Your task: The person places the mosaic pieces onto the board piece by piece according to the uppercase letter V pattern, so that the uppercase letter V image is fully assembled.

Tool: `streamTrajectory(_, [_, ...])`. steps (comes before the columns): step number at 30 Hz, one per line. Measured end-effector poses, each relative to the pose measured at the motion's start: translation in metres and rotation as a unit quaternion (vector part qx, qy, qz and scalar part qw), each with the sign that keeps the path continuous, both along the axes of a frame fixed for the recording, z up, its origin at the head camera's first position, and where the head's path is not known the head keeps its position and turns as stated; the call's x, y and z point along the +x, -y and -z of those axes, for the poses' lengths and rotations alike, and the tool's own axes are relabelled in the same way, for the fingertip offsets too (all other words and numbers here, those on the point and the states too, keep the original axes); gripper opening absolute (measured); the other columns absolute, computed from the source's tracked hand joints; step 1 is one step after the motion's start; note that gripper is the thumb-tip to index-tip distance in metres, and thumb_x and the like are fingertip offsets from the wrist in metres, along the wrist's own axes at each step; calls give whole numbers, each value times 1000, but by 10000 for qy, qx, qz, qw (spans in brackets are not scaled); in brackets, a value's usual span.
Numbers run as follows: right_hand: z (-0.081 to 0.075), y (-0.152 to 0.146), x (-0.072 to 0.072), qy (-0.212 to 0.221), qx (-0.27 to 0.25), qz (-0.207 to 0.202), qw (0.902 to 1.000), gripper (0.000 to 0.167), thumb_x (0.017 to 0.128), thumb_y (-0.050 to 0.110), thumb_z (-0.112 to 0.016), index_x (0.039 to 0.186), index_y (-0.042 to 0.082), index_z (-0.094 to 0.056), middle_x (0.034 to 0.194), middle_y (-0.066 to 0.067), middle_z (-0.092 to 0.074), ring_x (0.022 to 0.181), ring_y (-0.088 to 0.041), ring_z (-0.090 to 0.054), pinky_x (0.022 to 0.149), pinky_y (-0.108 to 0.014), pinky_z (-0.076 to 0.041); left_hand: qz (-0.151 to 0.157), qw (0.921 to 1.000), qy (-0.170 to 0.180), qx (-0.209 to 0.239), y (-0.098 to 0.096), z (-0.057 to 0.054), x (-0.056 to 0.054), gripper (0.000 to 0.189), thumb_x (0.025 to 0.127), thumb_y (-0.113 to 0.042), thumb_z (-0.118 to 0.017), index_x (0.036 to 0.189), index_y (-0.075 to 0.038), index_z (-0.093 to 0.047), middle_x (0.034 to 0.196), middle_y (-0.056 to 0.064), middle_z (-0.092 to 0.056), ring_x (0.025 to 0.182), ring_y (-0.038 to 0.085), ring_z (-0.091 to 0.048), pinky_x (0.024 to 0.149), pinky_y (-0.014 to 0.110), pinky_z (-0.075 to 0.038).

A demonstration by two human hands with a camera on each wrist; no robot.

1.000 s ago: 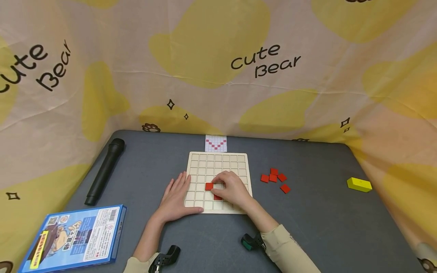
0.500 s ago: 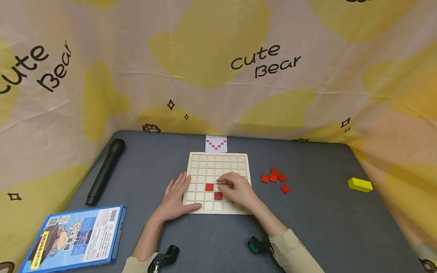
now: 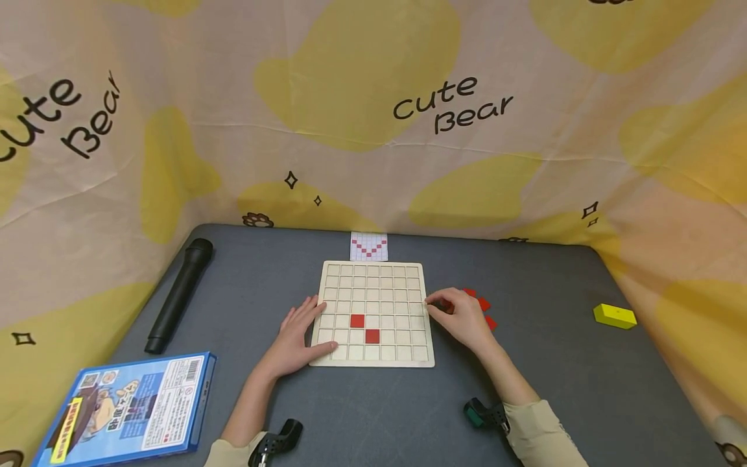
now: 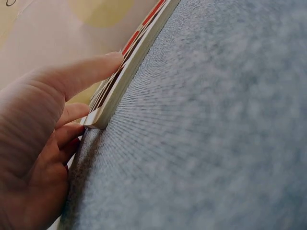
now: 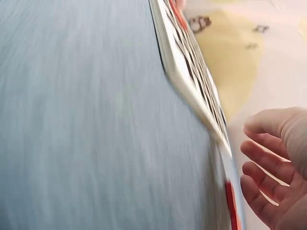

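Note:
A cream grid board (image 3: 403, 270) lies flat mid-table, with one red square tile (image 3: 357, 321) in its grid and a second red tile (image 3: 372, 336) one row nearer and one column to the right. My left hand (image 3: 294, 340) rests at the board's left edge, fingers extended, thumb on the near left corner. Just off the right edge is my right hand (image 3: 461, 318), its fingers loosely bent; the right wrist view shows the hand (image 5: 278, 163) with nothing between thumb and fingers. Beyond it lie several loose red tiles (image 3: 484, 303), partly hidden by the hand.
A small pattern card (image 3: 369, 246) with a V of pink squares lies behind the board. At left are a black microphone-like tube (image 3: 179, 295) and a blue box (image 3: 125, 408). A yellow block (image 3: 615, 316) sits far right. A printed curtain (image 3: 350, 130) surrounds the table.
My right hand has moved off the board to the right, toward the loose tiles, and both placed tiles now show fully. The left hand stays at the board's left edge.

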State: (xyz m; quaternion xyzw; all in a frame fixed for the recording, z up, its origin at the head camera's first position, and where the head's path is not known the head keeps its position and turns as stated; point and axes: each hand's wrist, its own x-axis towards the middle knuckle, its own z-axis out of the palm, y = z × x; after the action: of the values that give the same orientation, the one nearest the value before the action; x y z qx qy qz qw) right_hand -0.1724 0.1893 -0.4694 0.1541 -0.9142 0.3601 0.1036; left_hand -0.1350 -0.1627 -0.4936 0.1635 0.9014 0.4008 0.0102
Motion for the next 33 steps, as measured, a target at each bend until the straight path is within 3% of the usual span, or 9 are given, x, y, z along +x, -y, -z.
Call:
streamTrajectory(4, [1, -21, 0, -87, 320, 250, 9991, 13, 82, 13, -78, 95, 11, -76, 101, -7, -70, 86, -24, -59, 73, -39, -47, 2, 10000, 1, -30, 0, 1, 0, 86, 81, -39, -77, 148, -1, -39, 157, 19, -26, 146, 34, -17, 115, 55, -6])
streamTrajectory(11, [4, -44, 0, 119, 555, 424, 9975, 20, 80, 10, -79, 100, 7, -75, 108, -14, -68, 100, -35, -58, 84, -51, -46, -1, 10000, -20, -39, 1, 2, 0, 86, 81, -40, -77, 148, -2, -40, 157, 18, -27, 146, 34, -17, 115, 54, -6])
streamTrajectory(24, [4, -50, -2, 331, 822, 555, 9945, 27, 79, 14, -81, 104, 5, -75, 114, -17, -65, 107, -39, -55, 90, -54, -45, -64, 10000, 35, -59, -1, 1, 0, 85, 81, -41, -76, 148, -2, -40, 157, 18, -26, 146, 34, -17, 115, 54, -5])
streamTrajectory(33, [5, -49, -2, 271, 805, 567, 9948, 25, 77, 16, -82, 98, 5, -75, 112, -16, -65, 107, -38, -55, 89, -53, -45, -72, 10000, 18, -46, -2, 1, 0, 85, 81, -40, -76, 148, -3, -41, 157, 18, -26, 146, 35, -17, 114, 55, -5])
